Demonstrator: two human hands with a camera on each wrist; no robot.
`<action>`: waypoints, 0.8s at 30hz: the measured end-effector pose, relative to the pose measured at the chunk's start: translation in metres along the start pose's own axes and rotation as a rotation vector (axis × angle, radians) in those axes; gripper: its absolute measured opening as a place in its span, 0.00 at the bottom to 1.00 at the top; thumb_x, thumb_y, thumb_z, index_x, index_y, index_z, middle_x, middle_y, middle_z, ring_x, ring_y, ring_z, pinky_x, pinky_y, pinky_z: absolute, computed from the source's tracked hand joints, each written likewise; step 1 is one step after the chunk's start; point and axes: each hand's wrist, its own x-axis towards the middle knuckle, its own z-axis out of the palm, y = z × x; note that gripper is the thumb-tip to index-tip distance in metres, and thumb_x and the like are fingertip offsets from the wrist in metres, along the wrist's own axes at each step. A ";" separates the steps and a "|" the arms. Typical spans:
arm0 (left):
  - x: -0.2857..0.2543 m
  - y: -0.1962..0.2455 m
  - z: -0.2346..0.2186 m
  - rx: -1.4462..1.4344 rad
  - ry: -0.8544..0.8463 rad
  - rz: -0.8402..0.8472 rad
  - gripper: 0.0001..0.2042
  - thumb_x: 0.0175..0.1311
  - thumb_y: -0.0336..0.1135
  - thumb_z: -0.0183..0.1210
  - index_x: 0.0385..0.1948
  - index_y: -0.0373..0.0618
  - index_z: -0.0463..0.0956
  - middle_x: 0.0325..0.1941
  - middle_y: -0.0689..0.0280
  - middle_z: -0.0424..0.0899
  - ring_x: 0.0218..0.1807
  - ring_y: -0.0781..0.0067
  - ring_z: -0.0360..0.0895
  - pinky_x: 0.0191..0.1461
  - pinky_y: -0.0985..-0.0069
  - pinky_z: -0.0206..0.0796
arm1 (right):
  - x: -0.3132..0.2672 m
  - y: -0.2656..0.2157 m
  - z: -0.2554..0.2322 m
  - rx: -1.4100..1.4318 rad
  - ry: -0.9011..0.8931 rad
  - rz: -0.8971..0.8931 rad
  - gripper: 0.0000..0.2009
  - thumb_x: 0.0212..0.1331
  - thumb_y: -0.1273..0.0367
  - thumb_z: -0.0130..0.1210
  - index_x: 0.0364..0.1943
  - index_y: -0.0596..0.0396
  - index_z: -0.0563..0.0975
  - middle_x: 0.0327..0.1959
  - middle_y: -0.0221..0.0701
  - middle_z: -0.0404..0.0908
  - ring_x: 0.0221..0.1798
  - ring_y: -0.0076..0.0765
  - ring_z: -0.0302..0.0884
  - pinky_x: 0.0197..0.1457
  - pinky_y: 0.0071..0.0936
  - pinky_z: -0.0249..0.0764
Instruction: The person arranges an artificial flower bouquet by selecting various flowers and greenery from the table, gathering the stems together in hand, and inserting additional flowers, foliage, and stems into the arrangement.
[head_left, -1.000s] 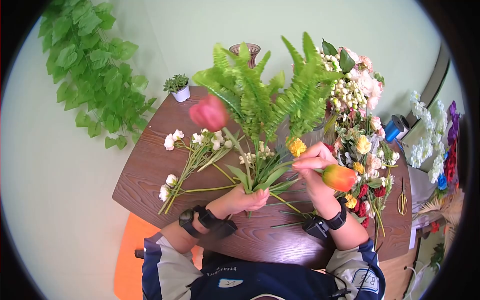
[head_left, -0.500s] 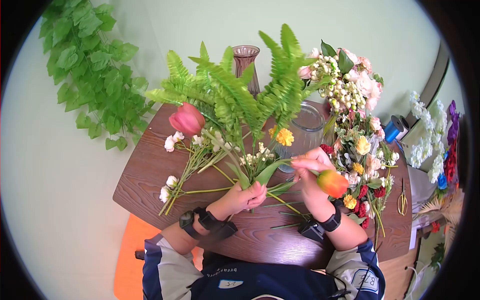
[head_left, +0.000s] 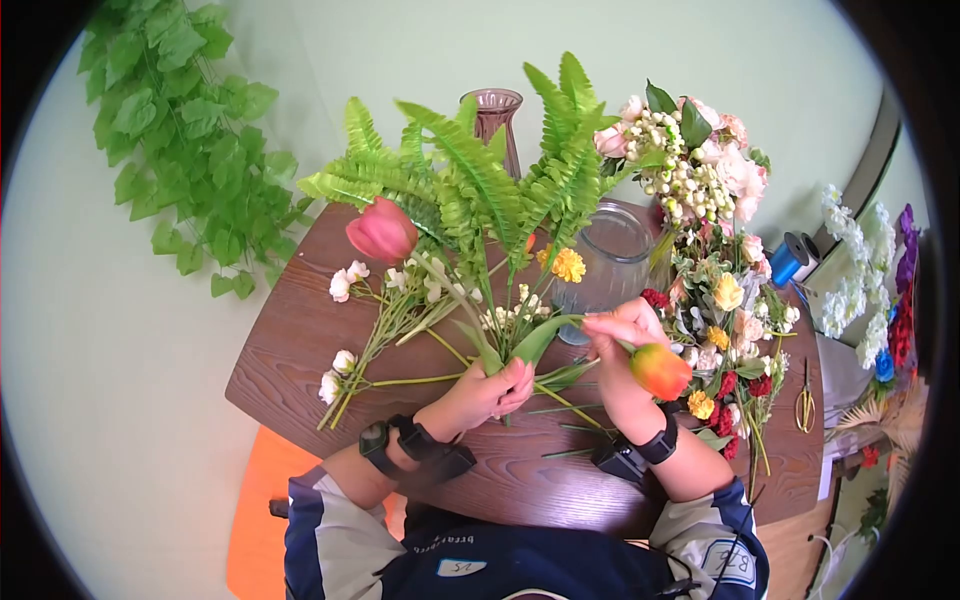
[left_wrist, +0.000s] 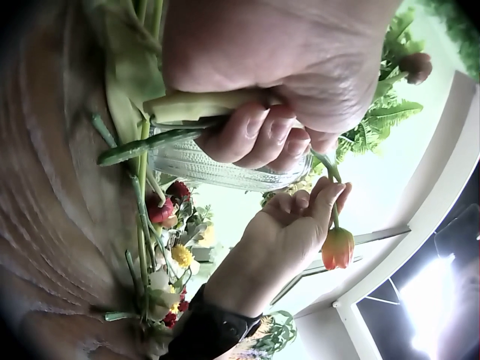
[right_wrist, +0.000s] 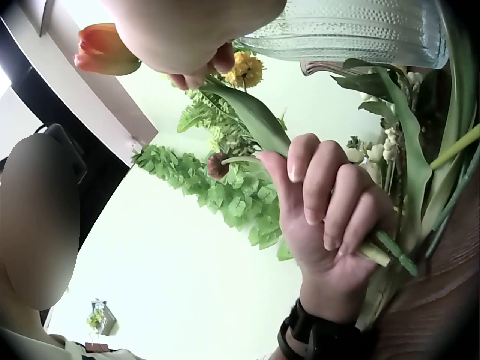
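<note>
My left hand (head_left: 488, 392) grips the lower stems of a bunch near the table's front, with cut stem ends poking out below the fist in the right wrist view. From that fist rise green fern fronds (head_left: 480, 190) and a pink tulip (head_left: 382, 231) leaning left. With thumb and fingers, my right hand (head_left: 625, 345) pinches an orange tulip (head_left: 661, 372), its bloom hanging beyond the fingers. A long green leaf (right_wrist: 251, 112) stretches between the two hands. Yellow flowers (head_left: 568, 265) show at the bunch's right side.
Behind the right hand stands a clear glass jar (head_left: 600, 285), with a purple vase (head_left: 494, 108) farther back. White-flowered stems (head_left: 385, 345) lie on the left of the wooden table (head_left: 275, 345). Mixed flowers (head_left: 728, 290) cover its right side, near scissors (head_left: 805, 405) and a blue spool (head_left: 787, 262).
The fern and pink tulip have swung left, then slightly back, uncovering the glass jar and purple vase. The orange tulip has shifted a little left and down; both hands keep their hold.
</note>
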 end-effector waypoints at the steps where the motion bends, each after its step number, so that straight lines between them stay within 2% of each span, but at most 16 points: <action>1: 0.000 0.001 0.000 0.035 0.016 -0.011 0.20 0.64 0.53 0.44 0.22 0.45 0.63 0.12 0.74 0.58 0.13 0.88 0.53 0.15 0.87 0.43 | 0.002 -0.002 0.000 0.080 -0.001 0.078 0.09 0.45 0.82 0.59 0.30 0.52 0.81 0.24 0.26 0.69 0.24 0.20 0.70 0.27 0.15 0.69; 2: 0.000 0.001 0.001 0.037 0.014 -0.010 0.20 0.64 0.53 0.44 0.22 0.45 0.63 0.12 0.74 0.58 0.13 0.88 0.53 0.15 0.87 0.43 | 0.003 -0.004 0.000 0.160 -0.002 0.157 0.09 0.47 0.81 0.58 0.30 0.52 0.80 0.25 0.25 0.69 0.23 0.19 0.69 0.25 0.14 0.68; 4: 0.000 0.001 0.004 0.067 0.125 0.017 0.19 0.64 0.52 0.46 0.28 0.43 0.67 0.13 0.74 0.61 0.13 0.88 0.53 0.16 0.89 0.42 | 0.007 -0.002 -0.001 0.221 -0.014 0.149 0.07 0.49 0.80 0.57 0.31 0.55 0.80 0.27 0.25 0.69 0.22 0.16 0.68 0.21 0.13 0.66; 6: -0.001 0.006 0.003 0.106 0.086 -0.008 0.18 0.64 0.51 0.46 0.29 0.43 0.68 0.13 0.74 0.61 0.14 0.88 0.54 0.18 0.89 0.43 | 0.012 -0.007 -0.004 0.415 -0.044 0.249 0.06 0.51 0.80 0.56 0.33 0.60 0.78 0.29 0.26 0.70 0.22 0.16 0.68 0.22 0.13 0.67; 7: -0.002 0.008 0.002 0.142 0.050 -0.031 0.18 0.64 0.51 0.47 0.31 0.42 0.68 0.13 0.74 0.62 0.15 0.88 0.54 0.19 0.89 0.43 | 0.014 -0.009 -0.004 0.415 -0.040 0.248 0.06 0.51 0.80 0.56 0.33 0.60 0.78 0.29 0.26 0.70 0.22 0.16 0.68 0.22 0.13 0.67; 9: -0.002 0.007 0.000 0.160 0.006 -0.017 0.17 0.64 0.50 0.47 0.31 0.43 0.68 0.13 0.74 0.62 0.16 0.88 0.55 0.20 0.88 0.44 | 0.015 -0.012 -0.003 0.518 -0.038 0.357 0.06 0.53 0.79 0.54 0.35 0.64 0.76 0.33 0.29 0.72 0.23 0.15 0.69 0.23 0.13 0.67; 11: -0.003 0.010 0.000 0.173 -0.042 -0.003 0.17 0.64 0.50 0.48 0.31 0.43 0.69 0.13 0.75 0.62 0.17 0.88 0.56 0.21 0.88 0.45 | 0.013 -0.010 -0.001 0.455 -0.036 0.327 0.06 0.54 0.79 0.53 0.36 0.64 0.75 0.33 0.30 0.73 0.23 0.15 0.69 0.24 0.13 0.67; 13: -0.003 0.014 0.002 0.240 0.058 0.011 0.16 0.63 0.49 0.49 0.32 0.43 0.69 0.14 0.75 0.62 0.18 0.87 0.57 0.23 0.87 0.46 | 0.010 -0.010 0.000 0.378 -0.037 0.306 0.05 0.56 0.77 0.50 0.35 0.63 0.74 0.32 0.29 0.75 0.23 0.15 0.69 0.26 0.13 0.67; 14: -0.003 0.013 -0.001 0.229 0.046 0.012 0.16 0.63 0.49 0.49 0.32 0.43 0.69 0.14 0.75 0.62 0.18 0.87 0.57 0.23 0.87 0.46 | 0.006 -0.005 0.004 0.218 -0.003 0.238 0.06 0.55 0.76 0.52 0.37 0.62 0.74 0.30 0.28 0.75 0.22 0.17 0.69 0.26 0.14 0.66; 16: -0.003 0.012 -0.009 0.118 0.111 0.012 0.17 0.63 0.49 0.49 0.32 0.42 0.68 0.15 0.75 0.63 0.18 0.87 0.57 0.22 0.88 0.46 | 0.014 -0.017 -0.002 0.035 -0.192 0.162 0.09 0.56 0.76 0.50 0.40 0.59 0.74 0.32 0.29 0.73 0.25 0.16 0.67 0.26 0.13 0.64; 17: -0.003 0.015 -0.008 0.061 0.125 0.031 0.16 0.64 0.48 0.48 0.30 0.41 0.67 0.15 0.75 0.61 0.18 0.87 0.55 0.21 0.88 0.44 | 0.017 -0.022 -0.002 -0.056 -0.246 0.097 0.10 0.52 0.77 0.53 0.40 0.58 0.74 0.31 0.29 0.74 0.25 0.17 0.67 0.25 0.15 0.64; 18: -0.003 0.017 -0.009 0.060 0.125 0.031 0.16 0.64 0.48 0.48 0.30 0.41 0.67 0.15 0.75 0.61 0.18 0.87 0.55 0.21 0.88 0.44 | 0.018 -0.030 -0.001 -0.112 -0.311 0.130 0.09 0.49 0.77 0.54 0.37 0.58 0.75 0.27 0.30 0.74 0.23 0.23 0.69 0.24 0.19 0.64; 20: -0.002 0.020 -0.010 -0.061 0.110 0.086 0.16 0.65 0.47 0.47 0.28 0.42 0.66 0.14 0.76 0.57 0.17 0.86 0.52 0.19 0.87 0.42 | 0.012 -0.024 0.000 -0.231 -0.483 -0.043 0.04 0.49 0.73 0.56 0.30 0.57 0.76 0.24 0.32 0.74 0.22 0.31 0.72 0.24 0.24 0.67; 21: 0.000 0.022 -0.010 -0.058 0.112 0.110 0.16 0.65 0.47 0.45 0.24 0.44 0.64 0.14 0.75 0.55 0.16 0.86 0.51 0.18 0.86 0.40 | 0.010 -0.026 0.000 -0.234 -0.482 -0.039 0.04 0.49 0.73 0.56 0.30 0.57 0.76 0.24 0.32 0.74 0.22 0.31 0.72 0.24 0.24 0.67; 23: 0.001 0.022 -0.012 -0.062 0.127 0.109 0.17 0.65 0.48 0.46 0.23 0.45 0.64 0.14 0.75 0.55 0.16 0.86 0.51 0.18 0.86 0.40 | 0.005 -0.033 0.003 -0.465 -0.739 -0.163 0.09 0.50 0.66 0.56 0.22 0.57 0.75 0.22 0.35 0.75 0.23 0.39 0.74 0.24 0.30 0.70; 24: 0.001 0.023 -0.012 -0.063 0.144 0.112 0.17 0.65 0.48 0.46 0.22 0.45 0.63 0.14 0.75 0.55 0.16 0.86 0.51 0.18 0.87 0.41 | -0.001 -0.034 0.003 -0.467 -0.737 -0.159 0.09 0.50 0.66 0.56 0.22 0.57 0.75 0.22 0.35 0.75 0.23 0.39 0.74 0.24 0.30 0.70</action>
